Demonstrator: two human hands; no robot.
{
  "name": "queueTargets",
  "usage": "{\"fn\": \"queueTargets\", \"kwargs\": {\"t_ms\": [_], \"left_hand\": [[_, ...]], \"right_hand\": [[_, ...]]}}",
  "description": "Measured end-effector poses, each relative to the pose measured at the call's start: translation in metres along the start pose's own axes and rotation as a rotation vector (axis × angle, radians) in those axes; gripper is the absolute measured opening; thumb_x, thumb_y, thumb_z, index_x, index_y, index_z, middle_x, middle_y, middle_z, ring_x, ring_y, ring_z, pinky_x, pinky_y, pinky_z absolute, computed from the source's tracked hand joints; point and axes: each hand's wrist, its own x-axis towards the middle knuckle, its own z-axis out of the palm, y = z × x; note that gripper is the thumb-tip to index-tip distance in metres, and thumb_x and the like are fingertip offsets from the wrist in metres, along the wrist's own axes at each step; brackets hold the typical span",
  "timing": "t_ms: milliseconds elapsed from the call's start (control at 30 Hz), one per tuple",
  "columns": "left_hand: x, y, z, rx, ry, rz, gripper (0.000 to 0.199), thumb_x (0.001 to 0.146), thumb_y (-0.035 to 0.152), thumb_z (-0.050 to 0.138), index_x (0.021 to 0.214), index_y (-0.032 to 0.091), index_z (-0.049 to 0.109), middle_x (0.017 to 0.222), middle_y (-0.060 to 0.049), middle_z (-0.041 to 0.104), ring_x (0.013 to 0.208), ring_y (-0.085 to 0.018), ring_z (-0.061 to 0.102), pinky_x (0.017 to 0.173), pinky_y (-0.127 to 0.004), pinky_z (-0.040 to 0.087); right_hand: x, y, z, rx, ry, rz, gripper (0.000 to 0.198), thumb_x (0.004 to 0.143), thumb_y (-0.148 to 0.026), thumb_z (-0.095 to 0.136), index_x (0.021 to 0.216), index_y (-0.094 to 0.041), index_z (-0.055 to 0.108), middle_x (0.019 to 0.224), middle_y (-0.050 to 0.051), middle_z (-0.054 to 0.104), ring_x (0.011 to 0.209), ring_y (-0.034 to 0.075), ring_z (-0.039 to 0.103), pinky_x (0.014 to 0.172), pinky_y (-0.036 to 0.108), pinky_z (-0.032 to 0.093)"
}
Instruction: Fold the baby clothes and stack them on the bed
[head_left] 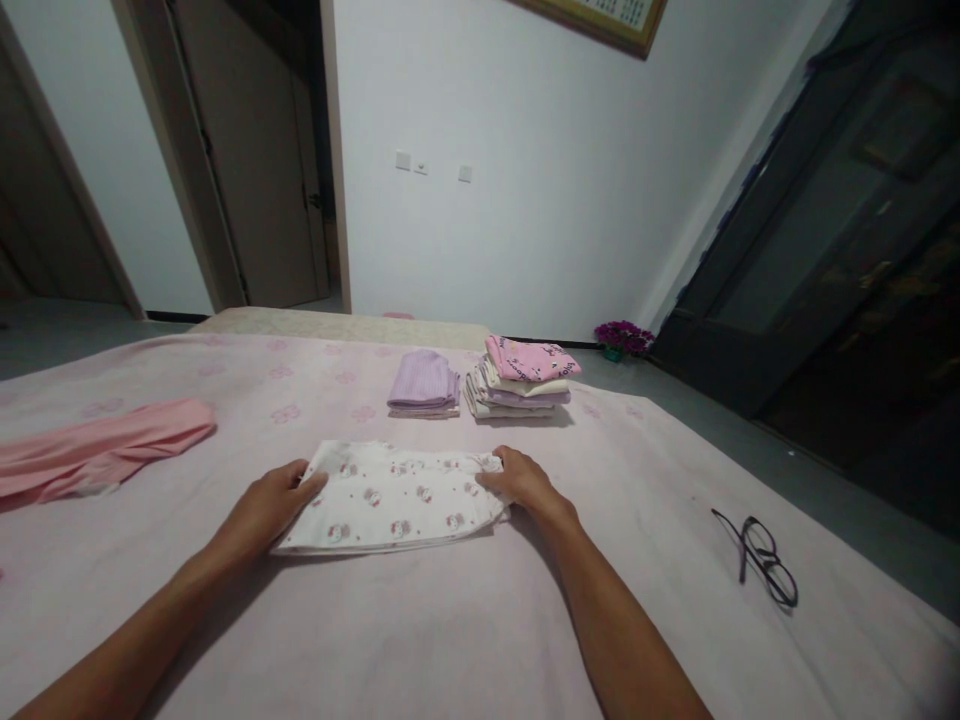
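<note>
A white garment point(409, 500) with a small reddish cartoon print lies folded into a flat strip in front of me. Its exact kind cannot be made out. At its left end, my left hand point(281, 500) pinches the edge with the thumb on top and the fingers underneath. My right hand point(525, 480) grips the opposite end in the same way, its fingertips partly hidden by the cloth. Just beyond it sits a folded lilac ribbed garment point(424, 380) on a small pile. To the right of that stands a taller stack of folded clothes point(517, 395), with a pink printed piece point(531, 358) on top.
The pale pink flowered sheet point(420, 640) covers the surface. A salmon-pink garment point(112, 450) is spread out at the left. Black-framed glasses point(761, 560) rest at the right. Purple flowers point(624, 338) stand on the floor past the far edge, near the wall point(525, 240).
</note>
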Motion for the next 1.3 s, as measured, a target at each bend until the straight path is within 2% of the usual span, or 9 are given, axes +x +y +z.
{"fn": "queueTargets", "kwargs": {"t_ms": [100,200,367,500,600,833,933,1133,1300], "left_hand": [[-0.005,-0.013,-0.005,0.182,0.042,-0.019,0.045,0.084,0.056,0.046,0.107,0.022,0.065,0.097,-0.008,0.075,0.085,-0.027,0.069,0.068,-0.030,0.044],[-0.006,-0.011,-0.004,0.219,0.049,-0.064,0.053,0.086,0.057,0.043,0.125,0.024,0.058,0.106,-0.008,0.075,0.089,-0.029,0.069,0.070,-0.032,0.044],[-0.006,-0.007,-0.004,0.269,0.034,-0.091,0.055,0.087,0.063,0.038,0.117,0.024,0.061,0.109,-0.011,0.073,0.093,-0.031,0.068,0.070,-0.034,0.044],[-0.009,-0.005,-0.005,0.333,0.021,-0.074,0.054,0.088,0.066,0.033,0.094,0.023,0.065,0.096,-0.012,0.073,0.085,-0.030,0.067,0.066,-0.034,0.041],[-0.012,-0.001,-0.006,0.365,0.026,-0.071,0.052,0.088,0.064,0.032,0.087,0.023,0.063,0.092,-0.012,0.072,0.082,-0.030,0.066,0.064,-0.033,0.040],[-0.013,0.002,-0.006,0.386,0.019,-0.080,0.049,0.089,0.062,0.030,0.089,0.023,0.061,0.095,-0.012,0.072,0.086,-0.030,0.066,0.065,-0.034,0.039],[-0.014,0.002,-0.006,0.392,0.018,-0.080,0.049,0.089,0.062,0.030,0.089,0.023,0.060,0.094,-0.012,0.072,0.085,-0.030,0.066,0.064,-0.034,0.039],[-0.015,0.002,-0.005,0.382,0.023,-0.076,0.049,0.089,0.062,0.031,0.088,0.023,0.060,0.092,-0.011,0.072,0.084,-0.030,0.066,0.063,-0.033,0.038],[-0.015,0.002,-0.005,0.385,0.025,-0.081,0.048,0.090,0.061,0.031,0.086,0.023,0.061,0.093,-0.010,0.072,0.084,-0.029,0.066,0.062,-0.032,0.038]], "right_hand": [[-0.010,-0.018,-0.006,-0.075,0.192,-0.055,0.048,0.085,-0.042,0.064,0.127,-0.020,0.058,0.120,0.010,0.064,0.108,0.025,0.057,0.084,0.031,0.041],[-0.020,-0.033,-0.013,-0.177,0.327,-0.163,0.032,0.090,-0.036,0.059,0.118,-0.021,0.063,0.118,0.009,0.063,0.113,0.025,0.052,0.093,0.033,0.037],[-0.027,-0.049,-0.004,-0.267,0.246,-0.280,0.024,0.087,-0.042,0.064,0.099,-0.022,0.069,0.107,0.008,0.063,0.105,0.026,0.050,0.091,0.036,0.036],[-0.023,-0.047,0.007,-0.291,0.219,-0.246,0.024,0.084,-0.039,0.066,0.100,-0.020,0.068,0.109,0.010,0.061,0.106,0.027,0.048,0.090,0.036,0.035],[-0.021,-0.043,0.008,-0.257,0.205,-0.212,0.020,0.084,-0.037,0.065,0.095,-0.020,0.068,0.108,0.009,0.062,0.106,0.026,0.049,0.089,0.035,0.036],[-0.023,-0.047,0.006,-0.307,0.190,-0.225,0.028,0.085,-0.040,0.062,0.097,-0.016,0.069,0.107,0.013,0.065,0.105,0.028,0.052,0.089,0.036,0.036],[-0.023,-0.048,0.006,-0.300,0.183,-0.216,0.022,0.084,-0.036,0.063,0.092,-0.017,0.068,0.105,0.011,0.066,0.104,0.027,0.053,0.089,0.035,0.035],[-0.021,-0.048,0.004,-0.224,0.296,-0.275,0.014,0.086,-0.033,0.062,0.089,-0.020,0.063,0.101,0.006,0.064,0.105,0.023,0.050,0.094,0.031,0.032],[-0.019,-0.047,0.007,-0.199,0.320,-0.241,0.013,0.088,-0.033,0.060,0.092,-0.021,0.062,0.101,0.006,0.065,0.105,0.022,0.051,0.094,0.032,0.032]]}}
